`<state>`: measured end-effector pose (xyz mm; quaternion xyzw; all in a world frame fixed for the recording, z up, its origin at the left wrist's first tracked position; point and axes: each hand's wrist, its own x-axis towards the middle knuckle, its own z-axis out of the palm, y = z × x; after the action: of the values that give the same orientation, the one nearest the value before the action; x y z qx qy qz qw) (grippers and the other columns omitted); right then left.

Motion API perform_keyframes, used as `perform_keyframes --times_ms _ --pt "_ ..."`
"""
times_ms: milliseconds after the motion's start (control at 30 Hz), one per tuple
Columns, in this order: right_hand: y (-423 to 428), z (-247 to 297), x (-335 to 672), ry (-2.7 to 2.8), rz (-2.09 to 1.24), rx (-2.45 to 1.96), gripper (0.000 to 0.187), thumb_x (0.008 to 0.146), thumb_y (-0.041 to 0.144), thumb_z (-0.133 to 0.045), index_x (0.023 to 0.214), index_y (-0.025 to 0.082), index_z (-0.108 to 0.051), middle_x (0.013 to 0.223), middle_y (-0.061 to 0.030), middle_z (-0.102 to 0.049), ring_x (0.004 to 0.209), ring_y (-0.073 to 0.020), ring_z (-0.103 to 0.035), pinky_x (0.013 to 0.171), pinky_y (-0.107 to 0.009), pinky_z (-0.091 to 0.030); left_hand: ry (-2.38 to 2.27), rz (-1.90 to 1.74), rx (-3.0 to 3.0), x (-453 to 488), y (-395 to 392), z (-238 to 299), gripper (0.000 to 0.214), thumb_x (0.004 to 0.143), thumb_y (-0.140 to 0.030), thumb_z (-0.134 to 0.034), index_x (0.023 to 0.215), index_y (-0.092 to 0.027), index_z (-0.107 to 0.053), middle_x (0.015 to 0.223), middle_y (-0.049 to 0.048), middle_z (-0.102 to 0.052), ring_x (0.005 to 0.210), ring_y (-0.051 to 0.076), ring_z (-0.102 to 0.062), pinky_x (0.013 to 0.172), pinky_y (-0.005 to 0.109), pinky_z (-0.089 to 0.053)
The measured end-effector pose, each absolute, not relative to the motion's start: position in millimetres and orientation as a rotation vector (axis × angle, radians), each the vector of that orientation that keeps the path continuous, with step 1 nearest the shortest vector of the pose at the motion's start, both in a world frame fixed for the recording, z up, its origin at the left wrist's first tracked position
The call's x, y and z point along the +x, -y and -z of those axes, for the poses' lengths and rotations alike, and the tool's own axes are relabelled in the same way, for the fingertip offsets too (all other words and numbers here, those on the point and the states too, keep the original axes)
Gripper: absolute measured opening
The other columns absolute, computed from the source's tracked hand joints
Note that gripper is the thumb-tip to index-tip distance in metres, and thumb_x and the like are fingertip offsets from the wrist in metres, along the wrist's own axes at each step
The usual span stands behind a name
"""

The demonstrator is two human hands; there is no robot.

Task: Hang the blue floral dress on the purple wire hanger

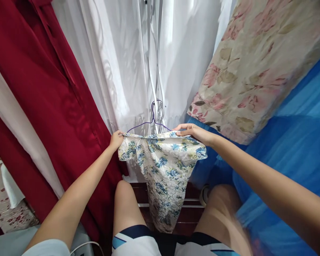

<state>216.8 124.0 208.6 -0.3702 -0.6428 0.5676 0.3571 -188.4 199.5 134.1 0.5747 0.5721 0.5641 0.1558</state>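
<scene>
A white top with blue flowers (166, 170) hangs on a thin purple hanger (153, 119) in front of me. The hanger's hook catches on the white metal stand (152, 81). My left hand (116, 140) pinches the garment's upper edge at the left shoulder. On the other side my right hand (193, 133) grips the same edge, thumb on the near face and fingers behind it. The neckline is stretched nearly level between both hands, and the lower part tapers down between my knees.
Red curtains (66, 106) hang at left, with white curtains (117, 53) behind the stand. At right hang a pink-flowered cloth (245, 78) and blue fabric (288, 156). A pale cable (88, 243) lies at lower left, near my left arm.
</scene>
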Motion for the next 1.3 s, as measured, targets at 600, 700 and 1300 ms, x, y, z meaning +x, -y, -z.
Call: perform_keyframes --times_ms 600,700,1300 --pt "-122 -195 212 1.637 -1.374 -0.926 0.033 0.069 0.035 -0.083 0.097 0.022 -0.072 0.077 -0.0018 -0.072 0.063 -0.016 -0.064 0.054 -0.025 -0.049 -1.301 -1.819 1.462 -171 -186 -164 0.02 0.07 -0.015 -0.056 0.087 -0.016 -0.065 0.066 -0.0012 -0.058 0.058 0.012 -0.051 0.056 0.021 -0.038" --pt "-118 -196 210 1.766 -1.186 -0.865 0.029 0.074 0.042 -0.079 0.094 0.022 -0.072 0.085 -0.0019 -0.072 0.074 -0.0165 -0.064 0.066 -0.026 -0.05 -1.264 -1.801 1.608 -163 -179 -171 0.021 0.074 -0.015 -0.054 0.09 -0.017 -0.067 0.057 -0.004 -0.047 0.051 0.01 -0.042 0.052 0.02 -0.031" --pt "-77 -168 241 1.916 -0.43 -1.034 0.047 0.092 0.059 -0.049 0.066 0.02 -0.049 0.061 0.0021 -0.039 0.058 -0.0133 -0.036 0.054 -0.027 -0.028 -1.209 -1.545 1.929 -176 -156 -155 0.032 0.086 -0.044 -0.054 0.073 -0.016 -0.062 0.07 -0.0002 -0.057 0.069 0.015 -0.05 0.063 0.023 -0.038"
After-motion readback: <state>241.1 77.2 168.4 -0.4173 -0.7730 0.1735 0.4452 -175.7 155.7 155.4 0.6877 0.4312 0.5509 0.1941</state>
